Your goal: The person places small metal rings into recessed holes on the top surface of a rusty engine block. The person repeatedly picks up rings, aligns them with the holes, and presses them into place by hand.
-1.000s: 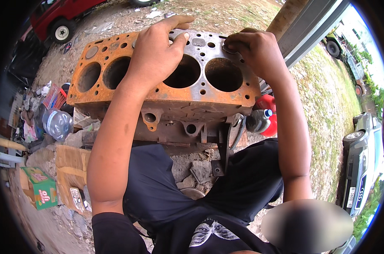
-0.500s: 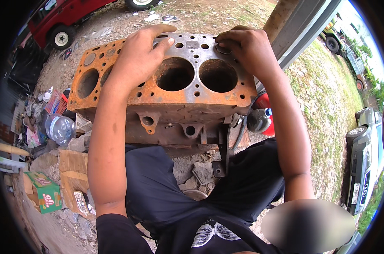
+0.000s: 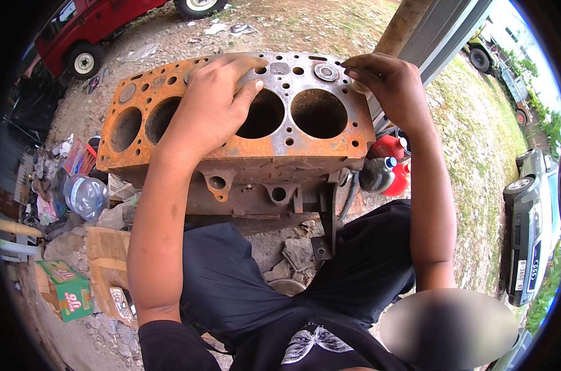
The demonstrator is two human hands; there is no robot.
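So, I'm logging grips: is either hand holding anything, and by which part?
Left hand: nothing visibly held, over the engine block. Right hand: cannot be told; its curled shape hides any hold.

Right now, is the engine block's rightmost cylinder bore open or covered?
Open: the cylinder bore shows its whole rim and dark interior; the right hand is clear of it.

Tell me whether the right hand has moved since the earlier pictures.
Yes: the right hand has shifted rightward along the engine block, toward its right end, leaving the round metal disc uncovered.
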